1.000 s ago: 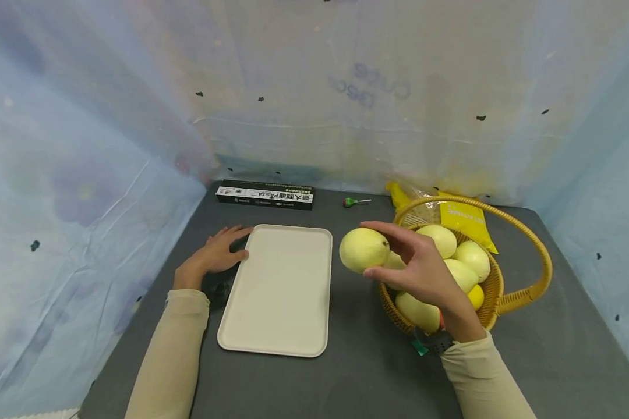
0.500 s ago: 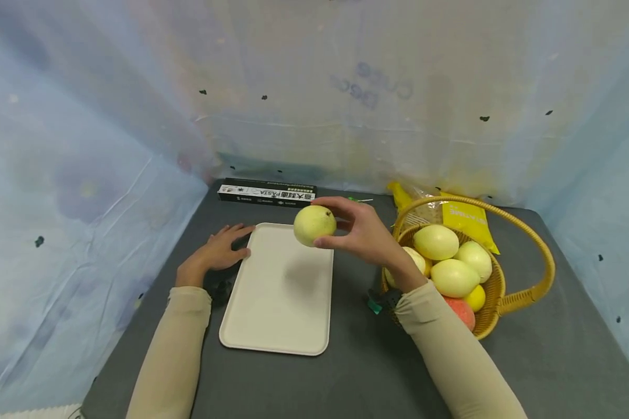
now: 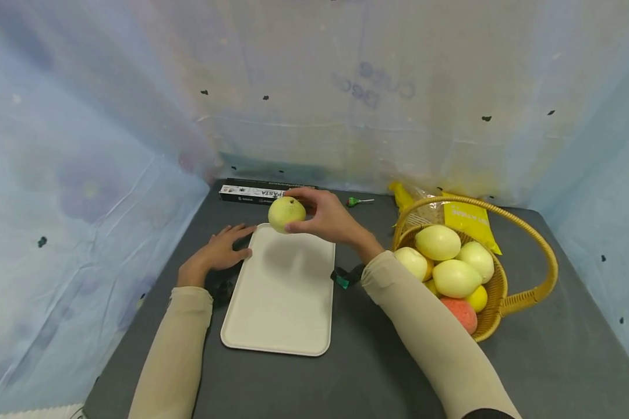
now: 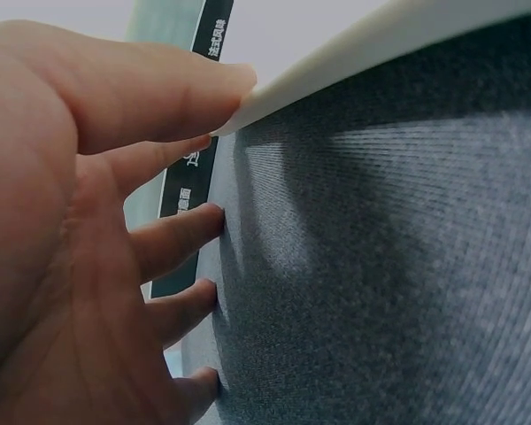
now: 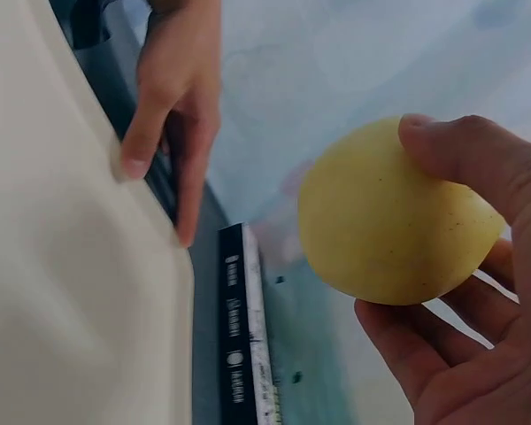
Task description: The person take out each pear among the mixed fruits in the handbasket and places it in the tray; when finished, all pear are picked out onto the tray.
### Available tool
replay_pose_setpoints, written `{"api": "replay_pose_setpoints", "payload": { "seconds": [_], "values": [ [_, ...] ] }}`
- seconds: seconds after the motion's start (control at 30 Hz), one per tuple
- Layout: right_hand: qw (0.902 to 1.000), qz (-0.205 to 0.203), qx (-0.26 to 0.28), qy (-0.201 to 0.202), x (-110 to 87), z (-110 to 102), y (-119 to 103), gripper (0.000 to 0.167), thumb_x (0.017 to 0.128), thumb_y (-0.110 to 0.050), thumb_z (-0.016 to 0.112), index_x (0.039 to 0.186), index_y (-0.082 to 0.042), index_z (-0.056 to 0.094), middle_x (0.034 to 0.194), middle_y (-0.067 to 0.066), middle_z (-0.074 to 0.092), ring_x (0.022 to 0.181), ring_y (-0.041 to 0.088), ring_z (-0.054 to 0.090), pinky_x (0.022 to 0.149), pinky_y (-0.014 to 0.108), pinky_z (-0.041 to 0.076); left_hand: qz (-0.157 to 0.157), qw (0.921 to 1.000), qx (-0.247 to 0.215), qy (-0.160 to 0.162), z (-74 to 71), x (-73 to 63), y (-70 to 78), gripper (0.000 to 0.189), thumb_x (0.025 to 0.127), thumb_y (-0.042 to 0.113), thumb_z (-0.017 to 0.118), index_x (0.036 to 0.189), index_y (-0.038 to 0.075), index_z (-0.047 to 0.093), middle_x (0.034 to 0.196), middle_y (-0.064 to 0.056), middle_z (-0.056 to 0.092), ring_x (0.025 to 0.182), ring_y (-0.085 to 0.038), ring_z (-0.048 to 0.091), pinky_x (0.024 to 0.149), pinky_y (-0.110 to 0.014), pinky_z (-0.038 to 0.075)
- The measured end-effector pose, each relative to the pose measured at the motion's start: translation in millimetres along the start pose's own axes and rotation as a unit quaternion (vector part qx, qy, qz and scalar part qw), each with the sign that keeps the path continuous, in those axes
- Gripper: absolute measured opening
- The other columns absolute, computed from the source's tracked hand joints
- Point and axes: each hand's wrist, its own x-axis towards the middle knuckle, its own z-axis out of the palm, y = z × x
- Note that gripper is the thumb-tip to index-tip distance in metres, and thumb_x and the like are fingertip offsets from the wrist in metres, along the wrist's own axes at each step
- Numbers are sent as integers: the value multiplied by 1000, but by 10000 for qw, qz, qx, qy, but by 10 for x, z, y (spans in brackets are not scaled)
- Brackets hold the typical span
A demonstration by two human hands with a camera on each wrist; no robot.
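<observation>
My right hand [image 3: 331, 216] holds a pale yellow-green pear [image 3: 286, 215] between thumb and fingers, above the far end of a cream tray [image 3: 278, 297]. In the right wrist view the pear [image 5: 394, 217] shows small dark specks, and the fingers curl around its side. My left hand [image 3: 217, 250] lies at the tray's far left corner, fingers spread on the table. In the left wrist view the left thumb [image 4: 177, 93] touches the tray's rim [image 4: 336, 57], and the other fingertips rest on the dark cloth.
A wicker basket [image 3: 495, 291] with a tall handle stands at the right, holding several pale pears, yellow fruits and a red fruit [image 3: 460, 314]. Behind it lie yellow packets [image 3: 469, 218]. A black pasta box [image 3: 246, 192] and a lollipop [image 3: 352, 202] lie along the back edge.
My right hand has carried the pear leftward from beside the basket to above the tray's far end. The left hand has stayed at the tray's corner.
</observation>
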Motion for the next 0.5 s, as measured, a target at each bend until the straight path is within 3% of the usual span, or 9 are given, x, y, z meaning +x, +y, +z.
{"api": "replay_pose_setpoints", "payload": {
  "seconds": [0.27, 0.5],
  "values": [
    [9991, 430, 3, -29, 208, 248, 269, 72, 94, -22, 90, 157, -8, 59, 149, 8, 66, 132, 26, 71, 109, 38, 60, 28, 10000, -1, -22, 0, 9, -7, 71, 112, 30, 64, 174, 17, 33, 181, -28, 16, 166, -60, 4, 123, -88, 1],
    [9964, 846, -69, 59, 278, 490, 535, 72, 94, -27, 90, 158, -11, 60, 149, 7, 66, 132, 28, 71, 107, 42, 61, 158, 9999, 23, 24, 6, 2, -32, 71, 111, 32, 65, 174, 16, 35, 180, -30, 18, 164, -63, 6, 120, -91, 2]
  ]
}}
